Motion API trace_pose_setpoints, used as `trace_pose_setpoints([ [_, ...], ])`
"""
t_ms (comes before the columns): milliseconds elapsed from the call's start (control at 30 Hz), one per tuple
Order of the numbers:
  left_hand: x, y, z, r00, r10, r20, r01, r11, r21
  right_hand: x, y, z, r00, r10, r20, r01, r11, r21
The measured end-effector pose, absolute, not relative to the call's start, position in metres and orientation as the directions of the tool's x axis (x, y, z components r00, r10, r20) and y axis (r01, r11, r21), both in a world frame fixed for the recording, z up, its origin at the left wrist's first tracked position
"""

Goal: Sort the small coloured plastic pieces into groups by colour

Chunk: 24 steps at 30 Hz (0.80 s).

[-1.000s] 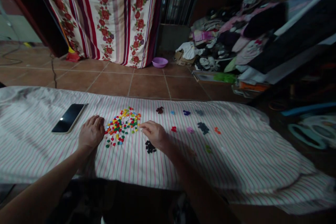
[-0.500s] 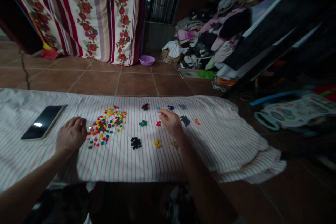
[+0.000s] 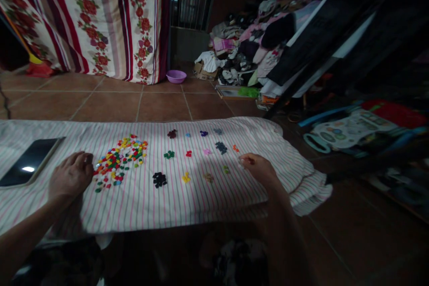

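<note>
My left hand (image 3: pixel 71 176) rests palm down on the striped cloth, fingers apart, at the left edge of a mixed heap of coloured pieces (image 3: pixel 117 161). Over the right part of the cloth, my right hand (image 3: pixel 258 167) is pinched on a small whitish piece (image 3: pixel 240 161). Just left of its fingertips lie green-yellow pieces (image 3: pixel 225 169), and orange ones (image 3: pixel 235 148) lie beyond them. Small single-colour groups sit between the heap and that hand, among them black (image 3: pixel 159 179), yellow (image 3: pixel 186 177), tan (image 3: pixel 208 178), pink (image 3: pixel 207 152), red (image 3: pixel 188 153) and green (image 3: pixel 169 154).
A phone (image 3: pixel 28 161) lies on the cloth (image 3: pixel 134 214) at the far left. Beyond the cloth are a purple basin (image 3: pixel 176 76), a floral curtain (image 3: pixel 114 22) and a pile of clothes (image 3: pixel 248 40). A baby walker (image 3: pixel 351 129) stands at the right.
My right hand has moved right, from above the red and blue groups to beyond the green-yellow pieces. The whole view has shifted, while my left hand stays beside the heap.
</note>
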<state>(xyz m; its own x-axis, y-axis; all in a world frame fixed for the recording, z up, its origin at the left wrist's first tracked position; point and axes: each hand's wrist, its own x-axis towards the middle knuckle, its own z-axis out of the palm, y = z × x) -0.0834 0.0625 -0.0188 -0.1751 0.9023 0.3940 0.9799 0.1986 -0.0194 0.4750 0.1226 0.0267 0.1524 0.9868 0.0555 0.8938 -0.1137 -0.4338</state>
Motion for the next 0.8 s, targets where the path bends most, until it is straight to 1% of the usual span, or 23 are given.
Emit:
trace_pose_setpoints([
  [67,-0.083,0.063,-0.018,-0.172,0.903,0.395,0.98,0.197,-0.023,0.481,0.12,0.02,0.121,0.992,0.027,0.89,-0.096,-0.446],
  [200,-0.084,0.063,-0.018,-0.158,0.906,0.393,0.982,0.184,-0.03,0.479,0.117,0.012,0.063,0.998,0.014,0.884,-0.05,-0.464],
  [467,-0.087,0.063,-0.021,-0.173,0.906,0.385,0.98,0.199,-0.029,0.474,0.119,0.013,0.098,0.995,-0.012,0.934,-0.096,-0.345],
  [700,-0.087,0.063,-0.022,-0.182,0.905,0.385,0.976,0.213,-0.037,0.475,0.118,0.011,0.116,0.993,0.018,0.932,-0.103,-0.347],
  [800,-0.086,0.063,-0.02,-0.189,0.908,0.374,0.976,0.214,-0.027,0.474,0.118,0.011,0.118,0.993,0.021,0.941,-0.105,-0.321],
])
